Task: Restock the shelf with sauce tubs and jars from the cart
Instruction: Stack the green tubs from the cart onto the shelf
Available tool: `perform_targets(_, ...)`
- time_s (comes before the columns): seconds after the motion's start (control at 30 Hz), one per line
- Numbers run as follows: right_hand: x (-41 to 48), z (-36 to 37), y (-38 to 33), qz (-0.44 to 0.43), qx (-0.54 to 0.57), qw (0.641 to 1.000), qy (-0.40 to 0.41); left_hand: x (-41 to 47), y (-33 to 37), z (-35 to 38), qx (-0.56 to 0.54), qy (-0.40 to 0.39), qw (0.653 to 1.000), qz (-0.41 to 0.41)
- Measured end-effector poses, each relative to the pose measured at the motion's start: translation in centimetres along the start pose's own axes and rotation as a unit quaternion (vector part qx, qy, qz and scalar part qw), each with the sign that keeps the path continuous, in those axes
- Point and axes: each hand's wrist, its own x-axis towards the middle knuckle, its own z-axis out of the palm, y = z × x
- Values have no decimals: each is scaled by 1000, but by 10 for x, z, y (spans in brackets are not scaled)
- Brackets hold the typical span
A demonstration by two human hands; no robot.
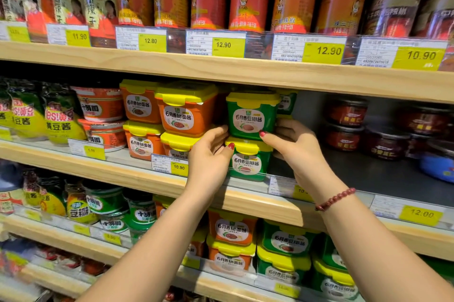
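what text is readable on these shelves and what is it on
"6月香豆瓣酱": upper green tub
"6月香甜面酱": orange tub
"黄豆酱": green-yellow pouch
"11.90": second top tag
"12.80": third top tag
"12.90": fourth top tag
"12.90": fifth top tag
"10.90": sixth top tag
"10.90": centre middle-shelf tag
"12.00": right middle-shelf tag
Jar labels and other tags: too blurred.

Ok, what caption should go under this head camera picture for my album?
Left hand and right hand steady a green tub stacked on a lower green tub, beside orange tubs.
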Motion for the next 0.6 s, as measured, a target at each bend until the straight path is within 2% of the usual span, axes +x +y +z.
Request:
perform_targets(0.17, -36, -7, -13, -40, -55, 998, 14, -26, 5, -14, -25, -26, 999, 18)
perform_targets(0.3, -74, -23, -12, -87, -87, 992, 34, -46, 9, 1, -53, -126, 991, 8)
perform_targets(0.5, -135, -81, 13, -81, -188, 968, 145, -78, -7, 64, -102, -264, 959, -32)
perform_targets(0.6, -175, -123, 24, -50, -241, 944, 220, -104, -18, 107, -98, -333, 938, -5)
